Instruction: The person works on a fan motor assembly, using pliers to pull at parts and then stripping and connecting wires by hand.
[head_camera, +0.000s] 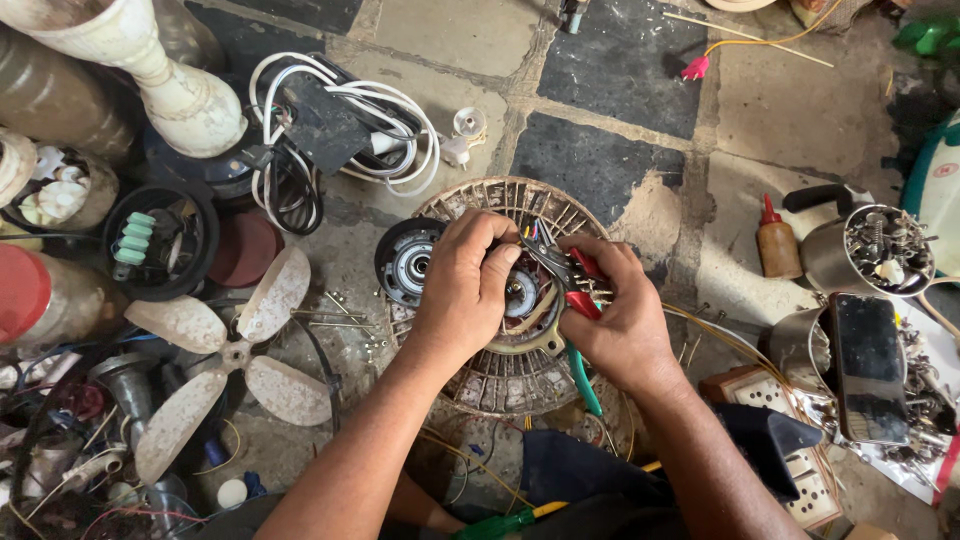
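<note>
While we look down over our own forearms, the biggest thing under us is the stone floor (620, 60), dark and pale slabs with clutter along its left and right edges. Near the middle of that floor lies a round fan guard (500, 385), its ribs showing around our hands. On the guard sits the fan motor (523, 296), and just beside it, toward the left, a round black motor cover (405, 262). Further left on the floor lies a pale fan blade (235, 355), dusty, well apart from the guard. At the right edge stand metal cups of screws (885, 250), with a dark phone (866, 365) resting across one of them.

Our left hand (462, 290) is curled closed on the motor's top — fingers bent down over it. Our right hand (620, 315) is wrapped around pliers (578, 300) with red and green handles, the tips pointing at the motor.
</note>
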